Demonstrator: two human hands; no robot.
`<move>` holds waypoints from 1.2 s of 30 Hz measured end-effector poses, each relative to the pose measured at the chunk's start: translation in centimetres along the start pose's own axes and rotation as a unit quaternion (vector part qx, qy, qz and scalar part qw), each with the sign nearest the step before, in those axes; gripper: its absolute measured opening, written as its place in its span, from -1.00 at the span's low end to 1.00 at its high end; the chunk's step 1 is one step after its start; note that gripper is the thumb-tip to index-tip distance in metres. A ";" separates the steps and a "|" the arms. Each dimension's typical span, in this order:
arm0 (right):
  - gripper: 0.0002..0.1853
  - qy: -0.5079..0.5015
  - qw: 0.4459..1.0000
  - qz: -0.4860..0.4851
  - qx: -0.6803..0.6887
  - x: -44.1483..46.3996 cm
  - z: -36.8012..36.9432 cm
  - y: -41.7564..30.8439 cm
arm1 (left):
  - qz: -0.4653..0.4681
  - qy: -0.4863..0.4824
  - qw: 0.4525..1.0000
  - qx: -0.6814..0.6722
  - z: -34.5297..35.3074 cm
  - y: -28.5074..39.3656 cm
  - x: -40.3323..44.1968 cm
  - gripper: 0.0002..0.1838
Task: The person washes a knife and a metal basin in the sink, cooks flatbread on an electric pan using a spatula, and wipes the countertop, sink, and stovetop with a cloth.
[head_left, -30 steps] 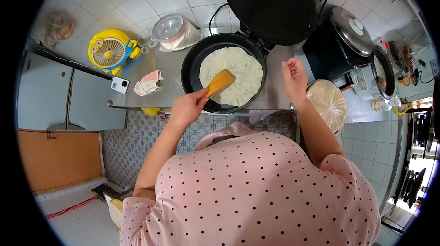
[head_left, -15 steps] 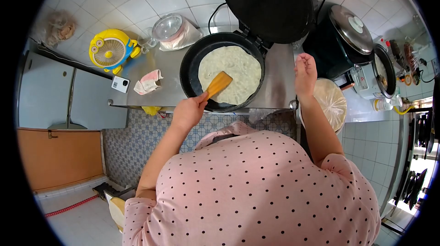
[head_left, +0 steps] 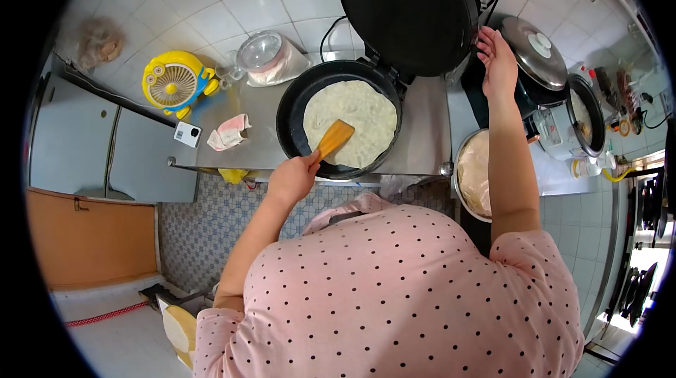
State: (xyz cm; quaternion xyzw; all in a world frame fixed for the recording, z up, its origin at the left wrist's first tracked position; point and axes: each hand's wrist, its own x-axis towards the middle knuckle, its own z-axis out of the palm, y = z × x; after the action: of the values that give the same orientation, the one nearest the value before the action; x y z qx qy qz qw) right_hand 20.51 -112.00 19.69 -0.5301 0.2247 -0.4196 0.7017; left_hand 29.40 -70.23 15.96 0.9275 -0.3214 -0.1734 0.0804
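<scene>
My left hand [head_left: 292, 179] is closed round the handle of a wooden spatula [head_left: 336, 138]. The spatula's blade lies on a pale, flat round pancake [head_left: 366, 114] in the black electric griddle pan [head_left: 289, 121]. The griddle's black lid [head_left: 408, 15] stands raised on its hinge at the back. Beside the lid's right edge is my right hand [head_left: 498, 61], fingers apart and partly bent. Whether its fingertips touch the lid, I cannot tell.
To the right stand a dark pot with a steel lid [head_left: 535, 54] and a plastic-covered bowl [head_left: 474, 174] under my right forearm. A yellow fan [head_left: 171, 88], a phone [head_left: 187, 134], a cloth [head_left: 229, 133] and a bagged container [head_left: 271, 61] are at the left.
My right hand has moved up and away from me, from beside the covered bowl to the lid's right edge. The left hand keeps the spatula on the pancake. The view has shifted slightly.
</scene>
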 end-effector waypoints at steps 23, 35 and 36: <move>-0.85 -0.406 0.721 -0.285 -0.483 -15.9 8.5 6.4 | -0.047 0.061 0.996 -0.040 -1.2 -3.6 -0.2 -0.66; -0.85 -0.352 0.755 -0.252 -0.493 -16.4 4.8 6.5 | -0.071 0.025 0.997 0.001 -0.4 -3.1 -1.7 -0.64; -0.85 -0.348 0.757 -0.253 -0.492 -16.5 4.5 6.2 | -0.072 0.022 0.997 0.007 -0.5 -3.0 -1.8 -0.64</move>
State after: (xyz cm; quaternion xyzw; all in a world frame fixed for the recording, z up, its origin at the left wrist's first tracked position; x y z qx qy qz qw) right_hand 17.12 -95.33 13.29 -0.9494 -0.0021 -0.1998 0.2421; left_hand 29.99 -66.78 16.11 0.9525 -0.2527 -0.1559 0.0683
